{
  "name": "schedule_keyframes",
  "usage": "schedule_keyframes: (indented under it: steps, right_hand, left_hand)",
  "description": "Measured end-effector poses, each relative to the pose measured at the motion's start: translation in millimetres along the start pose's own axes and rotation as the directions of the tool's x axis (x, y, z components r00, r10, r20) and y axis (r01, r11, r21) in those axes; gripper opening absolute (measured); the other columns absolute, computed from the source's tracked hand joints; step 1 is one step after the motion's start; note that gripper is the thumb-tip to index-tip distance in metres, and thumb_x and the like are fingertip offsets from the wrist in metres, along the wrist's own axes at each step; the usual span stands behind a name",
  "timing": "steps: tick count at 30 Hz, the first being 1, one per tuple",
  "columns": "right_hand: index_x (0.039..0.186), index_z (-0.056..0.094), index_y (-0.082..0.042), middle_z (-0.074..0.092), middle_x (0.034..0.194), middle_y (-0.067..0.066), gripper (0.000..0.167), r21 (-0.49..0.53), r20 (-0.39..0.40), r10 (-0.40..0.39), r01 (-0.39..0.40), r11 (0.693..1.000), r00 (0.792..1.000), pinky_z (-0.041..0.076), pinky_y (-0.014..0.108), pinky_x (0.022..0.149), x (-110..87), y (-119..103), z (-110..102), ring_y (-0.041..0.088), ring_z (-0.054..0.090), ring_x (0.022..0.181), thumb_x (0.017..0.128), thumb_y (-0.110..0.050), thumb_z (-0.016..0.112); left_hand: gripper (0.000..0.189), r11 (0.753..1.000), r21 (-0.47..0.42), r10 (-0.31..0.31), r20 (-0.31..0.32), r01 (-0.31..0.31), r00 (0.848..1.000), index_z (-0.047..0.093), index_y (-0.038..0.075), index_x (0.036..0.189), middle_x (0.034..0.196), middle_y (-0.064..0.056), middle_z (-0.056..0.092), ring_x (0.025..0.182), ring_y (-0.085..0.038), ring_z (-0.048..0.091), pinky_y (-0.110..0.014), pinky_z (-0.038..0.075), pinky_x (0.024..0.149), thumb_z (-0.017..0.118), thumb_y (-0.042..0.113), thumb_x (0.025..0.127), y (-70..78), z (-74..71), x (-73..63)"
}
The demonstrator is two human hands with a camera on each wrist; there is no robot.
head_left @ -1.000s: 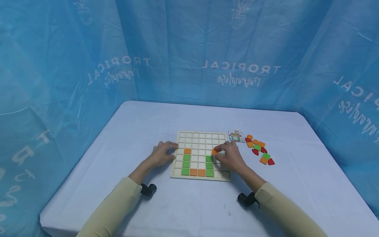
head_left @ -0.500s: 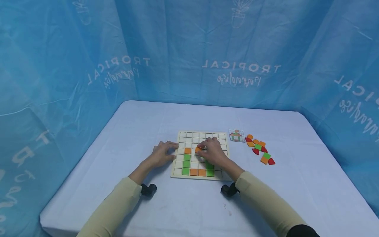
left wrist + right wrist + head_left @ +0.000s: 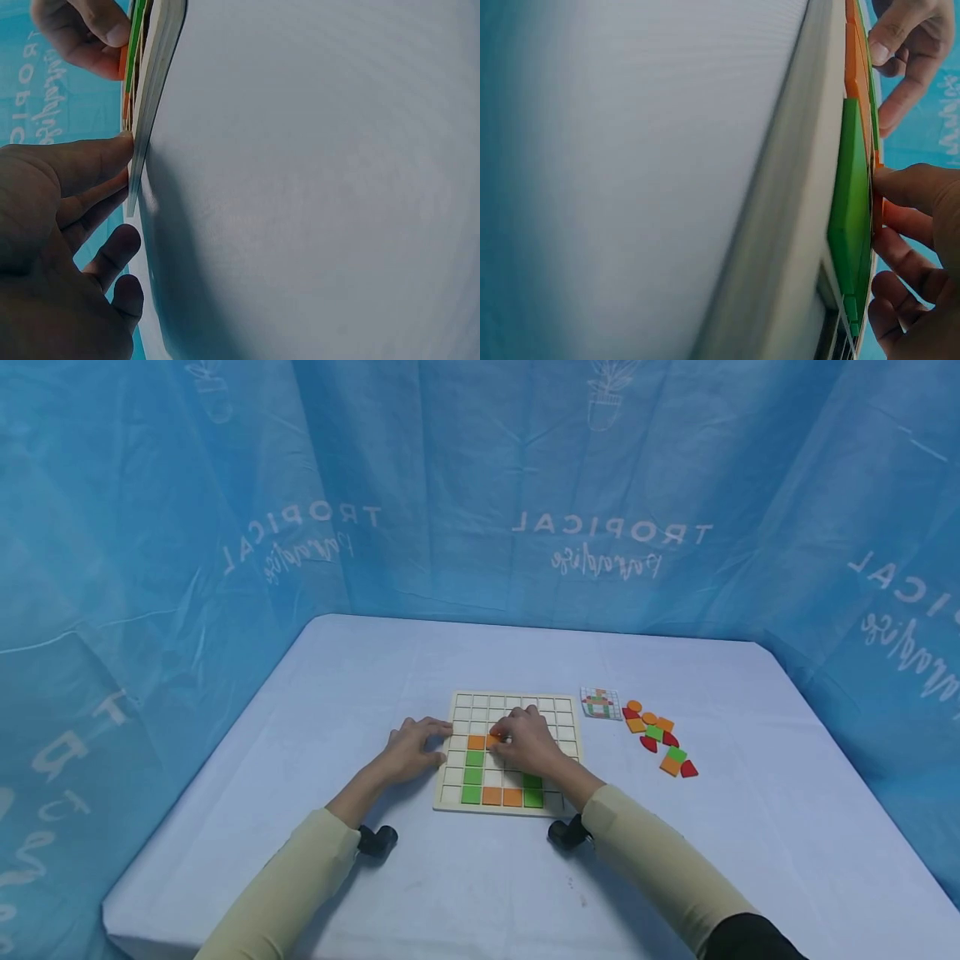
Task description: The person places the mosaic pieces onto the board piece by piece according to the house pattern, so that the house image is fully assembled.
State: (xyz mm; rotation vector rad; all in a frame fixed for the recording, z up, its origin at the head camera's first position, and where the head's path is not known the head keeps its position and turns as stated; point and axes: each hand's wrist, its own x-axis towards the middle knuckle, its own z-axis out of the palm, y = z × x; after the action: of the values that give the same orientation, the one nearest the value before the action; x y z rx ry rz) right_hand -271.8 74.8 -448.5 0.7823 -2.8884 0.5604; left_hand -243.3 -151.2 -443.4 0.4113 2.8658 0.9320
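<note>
Right hand pinches an orange tile over a part-filled grid board

The right hand [image 3: 531, 743] has its thumb and fingertips clamped on an orange tile [image 3: 493, 741], at the board just right of an orange square [image 3: 476, 742] lying in a cell; whether the pinched tile sits flat, I cannot tell. The left hand [image 3: 408, 749] rests its thumb and fingertips, spread apart, against the left edge of the pale grid board [image 3: 462, 714].

Below the orange square runs a column of green tiles [image 3: 473, 777]; along the near row, two orange tiles [image 3: 492, 796] stand between it and more green tiles [image 3: 533, 797]. The right hand and wrist stand in the way here — they cover several cells in the middle and right of the grid from the head view.

Just beyond the board's right edge lies a small pattern card [image 3: 601, 702]. Near it — to its right — is a loose scatter of orange discs [image 3: 649, 718], orange squares [image 3: 636, 725], green squares [image 3: 654, 732] and red rounded pieces [image 3: 689, 768]. All rest on a white-covered table [image 3: 360, 668], with a blue printed curtain [image 3: 465, 460] behind.
</note>
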Motion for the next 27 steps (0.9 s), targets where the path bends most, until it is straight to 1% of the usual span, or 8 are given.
schedule_keyframes:
  steps: [3,9,15,20,23,27]
  right_hand:
    - [0.102,0.074,-0.011,0.063,0.090,-0.002,0.024,0.000,0.004,0.004,-0.004,1.000,1.000,0.037,0.037,0.081,0.1,-0.2,-0.3,0.019,0.049,0.089,0.082,-0.024,0.075]
    - [0.102,0.074,-0.012,0.062,0.090,-0.002,0.025,-0.001,0.007,0.006,-0.006,1.000,1.000,0.037,0.037,0.080,-0.6,1.2,1.6,0.019,0.048,0.089,0.082,-0.026,0.076]
    - [0.102,0.074,-0.012,0.062,0.090,-0.002,0.026,-0.003,0.002,-0.006,0.006,1.000,1.000,0.037,0.037,0.080,-1.3,1.8,2.8,0.019,0.048,0.089,0.081,-0.027,0.076]
    - [0.102,0.074,-0.013,0.062,0.090,-0.003,0.025,-0.002,-0.009,-0.010,0.010,1.000,1.000,0.037,0.037,0.080,-1.3,2.9,2.4,0.018,0.048,0.087,0.081,-0.027,0.076]
    - [0.103,0.075,-0.013,0.062,0.091,-0.003,0.025,0.020,-0.019,0.015,-0.015,1.000,1.000,0.037,0.036,0.077,-2.2,4.8,1.1,0.017,0.047,0.086,0.082,-0.027,0.076]
    - [0.103,0.074,-0.013,0.060,0.092,-0.002,0.025,0.082,-0.033,0.069,-0.066,0.994,0.997,0.038,0.037,0.077,-7.5,8.5,-4.6,0.019,0.046,0.087,0.082,-0.026,0.076]
  left_hand:
    - [0.044,1.000,0.001,0.004,-0.001,-0.004,1.000,0.061,0.007,0.127,0.137,-0.004,0.053,0.110,-0.023,0.042,-0.042,0.029,0.088,0.071,0.013,0.085,0.3,-0.1,0.2]
    - [0.044,1.000,-0.001,-0.013,0.005,0.013,1.000,0.061,0.007,0.128,0.138,-0.003,0.052,0.114,-0.023,0.042,-0.043,0.028,0.091,0.071,0.013,0.085,0.7,0.0,0.6]
    - [0.044,1.000,0.013,-0.018,0.007,0.018,1.000,0.061,0.008,0.128,0.137,-0.004,0.052,0.107,-0.021,0.042,-0.041,0.029,0.087,0.071,0.014,0.085,1.7,-0.5,0.0]
    - [0.045,1.000,0.005,-0.020,0.006,0.020,1.000,0.061,0.008,0.128,0.138,-0.003,0.052,0.106,-0.021,0.042,-0.041,0.029,0.087,0.071,0.014,0.085,1.1,-0.1,0.7]
    - [0.044,1.000,-0.002,-0.017,0.006,0.017,1.000,0.061,0.008,0.128,0.137,-0.003,0.052,0.105,-0.020,0.042,-0.040,0.029,0.087,0.072,0.014,0.085,1.1,0.0,0.8]
    - [0.044,1.000,-0.005,-0.003,0.003,0.003,1.000,0.062,0.007,0.127,0.137,-0.003,0.053,0.103,-0.020,0.042,-0.040,0.029,0.085,0.072,0.013,0.085,1.1,-0.8,0.3]
